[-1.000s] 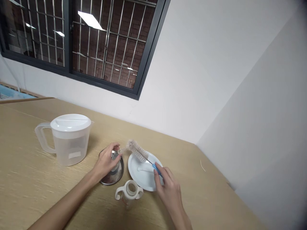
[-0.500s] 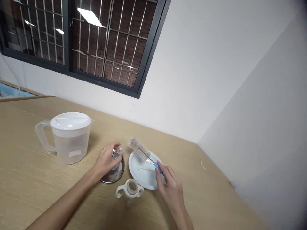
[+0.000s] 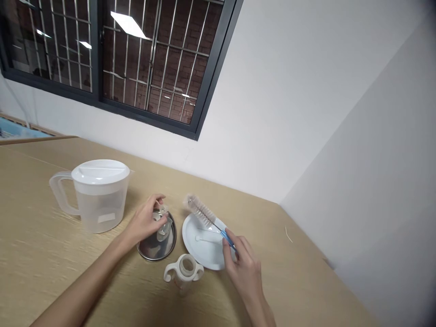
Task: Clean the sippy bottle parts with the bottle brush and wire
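Brush (image 3: 201, 212) tilts over the far part of the plate, its blue handle clamped in the right hand (image 3: 245, 268). Apart from it, the left hand (image 3: 145, 223) pinches a small clear piece (image 3: 163, 209) above the metal tray. A wide sweep of the left arm could knock the jug (image 3: 100, 211). A dipping brush could drag across the plate (image 3: 204, 255); a low right wrist could tip the upright two-handled bottle (image 3: 187, 272). Low fingers could topple clear parts (image 3: 164, 232) on the metal tray (image 3: 153, 252); a loose pinch could drop the piece.
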